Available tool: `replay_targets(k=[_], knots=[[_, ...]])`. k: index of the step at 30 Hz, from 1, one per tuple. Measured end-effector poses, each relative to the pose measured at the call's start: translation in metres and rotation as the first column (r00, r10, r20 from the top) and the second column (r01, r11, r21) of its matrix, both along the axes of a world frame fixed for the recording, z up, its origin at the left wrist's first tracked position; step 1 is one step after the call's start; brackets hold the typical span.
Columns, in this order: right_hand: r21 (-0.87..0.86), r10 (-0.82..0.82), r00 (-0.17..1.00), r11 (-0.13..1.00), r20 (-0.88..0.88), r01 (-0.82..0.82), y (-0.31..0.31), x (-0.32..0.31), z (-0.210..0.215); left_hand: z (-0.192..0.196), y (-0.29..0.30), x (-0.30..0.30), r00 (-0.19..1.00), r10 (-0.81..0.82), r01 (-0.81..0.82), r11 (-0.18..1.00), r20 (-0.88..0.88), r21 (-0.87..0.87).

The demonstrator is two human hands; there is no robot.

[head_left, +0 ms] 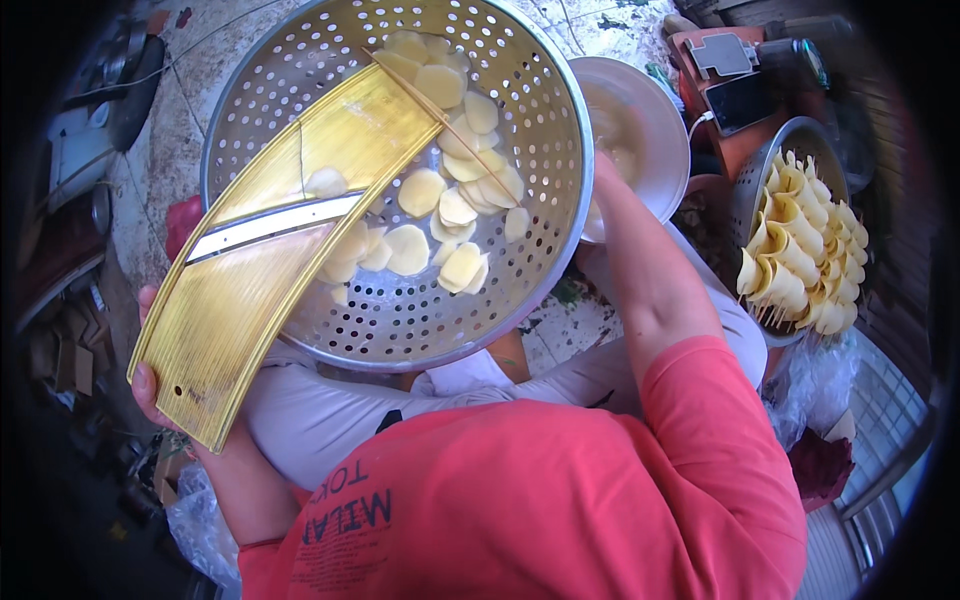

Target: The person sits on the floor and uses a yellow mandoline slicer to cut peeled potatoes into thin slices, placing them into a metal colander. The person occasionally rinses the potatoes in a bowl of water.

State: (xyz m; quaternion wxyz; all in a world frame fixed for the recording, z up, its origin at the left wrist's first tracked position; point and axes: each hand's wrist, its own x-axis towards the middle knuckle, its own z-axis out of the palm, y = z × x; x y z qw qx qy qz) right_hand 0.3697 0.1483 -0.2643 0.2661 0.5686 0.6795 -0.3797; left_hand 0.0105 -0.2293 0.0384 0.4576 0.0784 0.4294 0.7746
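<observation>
My left hand [147,388] is closed around the lower end of a yellow mandoline slicer [265,290] with a slanted pale blade strip. The slicer leans into a large metal colander [395,345], its far end resting inside. Round, pale potato slices [408,250] lie loose in the colander, and one sits by the blade. A thin wooden skewer [468,145] crosses the far end of the slicer and some slices. My right hand [603,180] reaches to a pale bowl of cloudy liquid [672,125] beside the colander; the colander's rim and the bowl hide its fingers.
To the right, another metal colander [748,205] holds skewered, fanned potato slices [805,250]. Beyond it a phone [742,103] with a white cable lies on a reddish stand. Crumpled clear plastic [815,385] is near my right side. Boxes and clutter line the left edge.
</observation>
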Motion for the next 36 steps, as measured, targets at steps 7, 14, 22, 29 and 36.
replay_targets(k=[7, 14, 22, 29, 36], knots=[[-0.005, 0.161, 0.982, 0.987, 0.096, -0.161, -0.038, -0.033, 0.021, 0.001, -0.001, -0.005, 0.998, 0.037, -0.041, 0.997, -0.052, -0.06], [-0.215, 0.043, 0.997, 0.975, -0.071, -0.057, 0.015, 0.01, -0.013, -0.002, 0.01, -0.008, 0.999, -0.011, 0.008, 0.998, -0.05, -0.054], [-0.227, -0.063, 0.995, 0.973, -0.076, 0.044, -0.002, 0.018, -0.008, -0.004, 0.009, -0.005, 1.0, 0.007, -0.008, 0.998, -0.02, -0.057], [-0.238, 0.163, 0.979, 0.953, -0.121, -0.188, -0.006, -0.027, -0.023, -0.007, 0.008, -0.006, 0.999, -0.032, 0.033, 0.999, 0.002, -0.022], [-0.335, -0.04, 0.968, 0.941, -0.248, -0.047, 0.002, -0.028, -0.042, -0.006, 0.012, -0.007, 0.999, -0.045, 0.045, 0.998, -0.004, -0.043]])
